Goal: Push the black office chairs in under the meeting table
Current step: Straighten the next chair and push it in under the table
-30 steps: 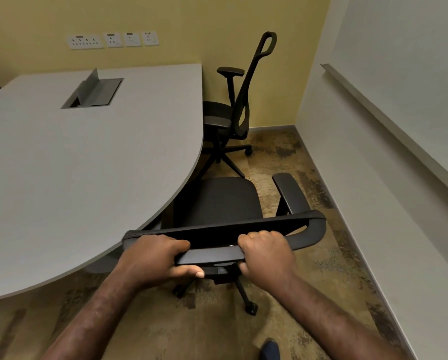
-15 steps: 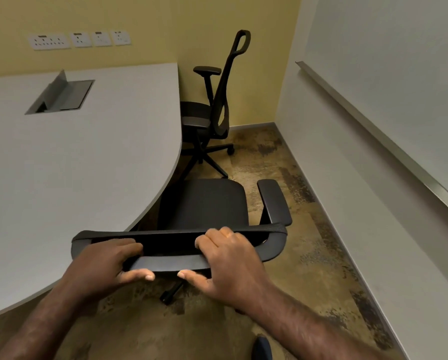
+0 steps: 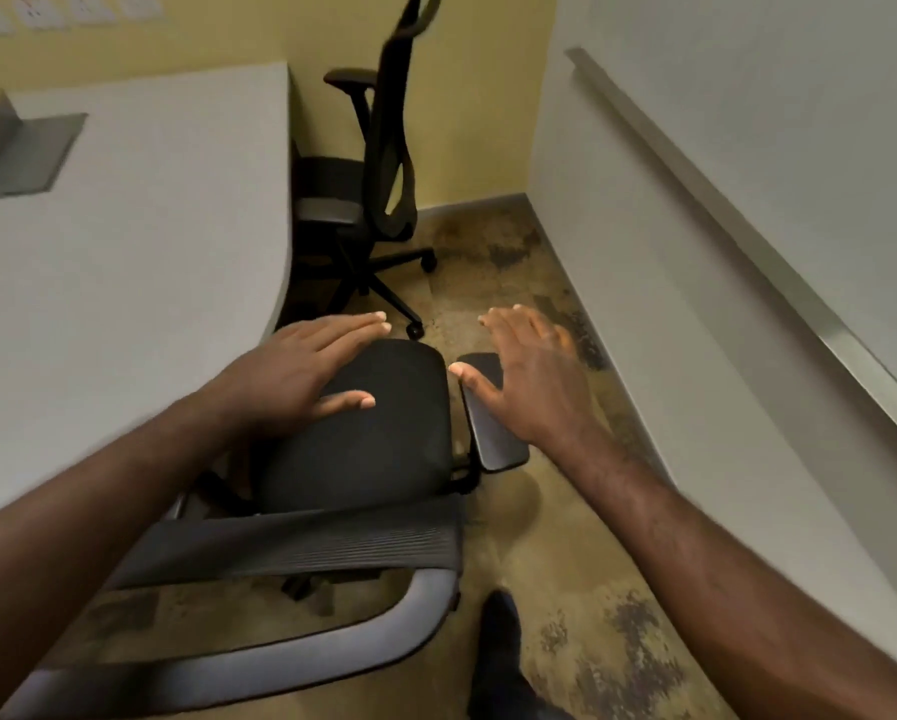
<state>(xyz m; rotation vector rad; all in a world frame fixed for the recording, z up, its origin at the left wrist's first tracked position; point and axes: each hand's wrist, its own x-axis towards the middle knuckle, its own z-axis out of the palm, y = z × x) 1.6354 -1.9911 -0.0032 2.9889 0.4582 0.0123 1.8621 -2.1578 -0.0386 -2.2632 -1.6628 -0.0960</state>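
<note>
The near chair (image 3: 363, 439) stood just below both hands, its seat partly tucked beside the curved edge of the table (image 3: 124, 283), which ran along the left of the left hand. Its backrest lay under the forearms, closer to the person than either hand. A chair of this kind probably rolled easily on its casters and swivelled if pushed off-centre, so it likely wanted an even, two-handed hold on the stiff top rail of the backrest (image 3: 290, 543); the mesh below would likely give under pressure.

The left hand (image 3: 300, 371) hovered open and flat, palm down, over the seat, fingers stretched forward. Whether it touched the seat could not be told. The right hand (image 3: 529, 376) was spread open as well, above the right armrest (image 3: 493, 444), gripping nothing. The two hands were apart, both arms reaching out over the backrest.

Beyond the fingertips, the far chair (image 3: 378, 163) stood upright by the table's end, apparently still to be pushed in.
</note>
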